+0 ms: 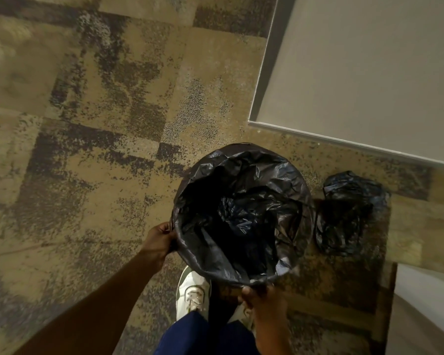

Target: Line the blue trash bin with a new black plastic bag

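The left hand [162, 242] grips the folded-over edge of the black plastic bag [241, 201] at 8 o'clock on the mouth of the trash bin. The right hand [259, 295] pinches the same edge at 6 o'clock. The bag covers the rim and sags inside, hiding the bin itself. A crumpled black bundle [349, 213] lies on the carpet [100, 149] at 3 o'clock, just beside it.
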### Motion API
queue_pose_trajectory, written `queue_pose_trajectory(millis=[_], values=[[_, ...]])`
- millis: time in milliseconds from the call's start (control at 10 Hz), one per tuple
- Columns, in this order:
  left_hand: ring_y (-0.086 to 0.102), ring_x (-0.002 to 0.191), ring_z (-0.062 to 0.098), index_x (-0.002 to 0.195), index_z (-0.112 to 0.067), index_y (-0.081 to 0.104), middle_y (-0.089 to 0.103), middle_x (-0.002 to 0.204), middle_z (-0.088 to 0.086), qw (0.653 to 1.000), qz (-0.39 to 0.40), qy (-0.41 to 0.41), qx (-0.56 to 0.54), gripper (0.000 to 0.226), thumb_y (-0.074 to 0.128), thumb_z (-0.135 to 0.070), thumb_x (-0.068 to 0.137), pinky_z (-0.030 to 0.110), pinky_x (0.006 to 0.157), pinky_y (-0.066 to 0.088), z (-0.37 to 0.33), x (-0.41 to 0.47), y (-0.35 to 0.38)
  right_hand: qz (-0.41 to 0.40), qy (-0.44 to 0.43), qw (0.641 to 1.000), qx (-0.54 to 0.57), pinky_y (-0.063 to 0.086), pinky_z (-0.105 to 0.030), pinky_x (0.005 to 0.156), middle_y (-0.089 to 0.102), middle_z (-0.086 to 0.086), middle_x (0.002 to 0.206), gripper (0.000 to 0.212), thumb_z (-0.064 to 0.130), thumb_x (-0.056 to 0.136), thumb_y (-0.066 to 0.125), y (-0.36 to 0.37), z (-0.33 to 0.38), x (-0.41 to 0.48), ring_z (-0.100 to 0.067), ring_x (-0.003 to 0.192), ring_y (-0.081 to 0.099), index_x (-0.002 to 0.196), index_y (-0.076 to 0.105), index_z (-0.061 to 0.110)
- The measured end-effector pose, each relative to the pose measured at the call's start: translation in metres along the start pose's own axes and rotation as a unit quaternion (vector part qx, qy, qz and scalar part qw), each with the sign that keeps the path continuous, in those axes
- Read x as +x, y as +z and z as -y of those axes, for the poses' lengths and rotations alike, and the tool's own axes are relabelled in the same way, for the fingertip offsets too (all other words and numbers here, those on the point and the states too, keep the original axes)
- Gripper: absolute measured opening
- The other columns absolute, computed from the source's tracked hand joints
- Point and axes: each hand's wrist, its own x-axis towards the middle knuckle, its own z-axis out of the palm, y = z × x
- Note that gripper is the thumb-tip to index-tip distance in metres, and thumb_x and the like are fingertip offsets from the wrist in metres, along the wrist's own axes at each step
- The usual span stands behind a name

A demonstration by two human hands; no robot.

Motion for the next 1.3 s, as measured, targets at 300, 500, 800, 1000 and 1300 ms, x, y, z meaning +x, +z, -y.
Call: queue_pose_trajectory(millis=[300, 500, 800, 1000, 1300], values=[[0.058, 0.061, 0.027, 0.081, -0.001, 0.062, 0.063, 0.071, 0.016, 0.997, -0.071, 0.006, 0.042, 0.018, 0.049, 0.005, 0.092, 0.032, 0.052, 0.053, -0.023, 0.006, 0.020, -0.069, -0.046, 0.994, -0.068, 0.058, -0.029, 0.064, 0.072, -0.016, 0.080, 0.016, 0.004, 0.082, 0.069, -0.027, -0.004, -0.008, -0.016, 0.069, 0.071, 0.094, 0.066, -0.006], [0.045, 0.121, 0.032, 0.135, -0.003, 0.035, 0.046, 0.132, 0.022, 0.834, -0.268, 0.343, 0.341, 0.065, 0.032, -0.055, 0.096, 0.045, 0.100, 0.038, -0.049, -0.031, 0.025, -0.314, -0.294, 0.854, -0.293, 0.052, -0.057, 0.088, 0.054, -0.040, 0.119, 0.053, 0.008, 0.074, 0.066, -0.046, 0.040, -0.032, -0.051, 0.110, 0.057, 0.121, 0.046, -0.008], [0.014, 0.145, 0.048, 0.149, -0.009, 0.026, 0.025, 0.156, 0.027, 0.538, -0.131, 0.436, 0.709, 0.086, 0.042, -0.062, 0.082, 0.054, 0.115, 0.012, -0.045, -0.036, 0.066, -0.271, -0.345, 0.681, -0.586, 0.028, -0.064, 0.102, 0.024, -0.023, 0.152, 0.071, 0.060, 0.075, 0.052, -0.030, 0.110, 0.023, -0.047, 0.138, 0.020, 0.140, 0.035, 0.035], [0.020, 0.142, 0.049, 0.147, -0.017, 0.035, 0.030, 0.154, 0.028, 0.523, -0.097, 0.398, 0.747, 0.079, 0.043, -0.060, 0.082, 0.057, 0.115, 0.017, -0.053, -0.032, 0.066, -0.241, -0.327, 0.667, -0.625, 0.031, -0.068, 0.096, 0.028, -0.027, 0.152, 0.068, 0.061, 0.075, 0.055, -0.038, 0.112, 0.038, -0.054, 0.137, 0.020, 0.135, 0.043, 0.033], [0.012, 0.144, 0.051, 0.149, -0.019, 0.028, 0.025, 0.156, 0.028, 0.535, -0.118, 0.432, 0.716, 0.080, 0.042, -0.060, 0.082, 0.060, 0.115, 0.014, -0.127, -0.092, 0.097, -0.230, -0.389, 0.640, -0.621, 0.021, -0.075, 0.099, 0.020, -0.030, 0.155, 0.069, 0.059, 0.080, 0.051, -0.058, 0.160, -0.021, -0.056, 0.140, 0.009, 0.142, 0.032, 0.034]])
